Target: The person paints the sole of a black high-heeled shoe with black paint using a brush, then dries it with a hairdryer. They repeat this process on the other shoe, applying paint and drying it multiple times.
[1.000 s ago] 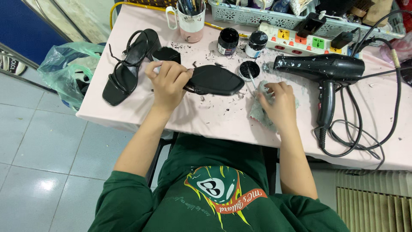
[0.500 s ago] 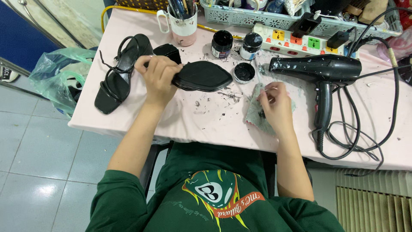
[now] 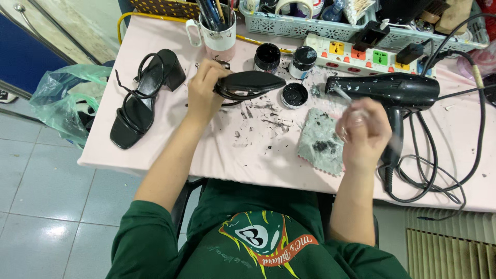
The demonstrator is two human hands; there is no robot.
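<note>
Up near the mug [image 3: 219,36] crammed with brushes, the left hand [image 3: 202,92] is clamped around a black sandal [image 3: 248,83], sole up above the table [image 3: 206,150]. The right hand [image 3: 361,129], blurred, pinches a thin brush [image 3: 345,97] over the stained rag [image 3: 321,140]. Two paint jars [image 3: 285,58] and a lid [image 3: 294,95] sit just behind.

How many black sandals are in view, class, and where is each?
2. One black strappy sandal lies on the pink table at its left end; the other sandal is held sole-up in the left hand. None seems hidden.
</note>
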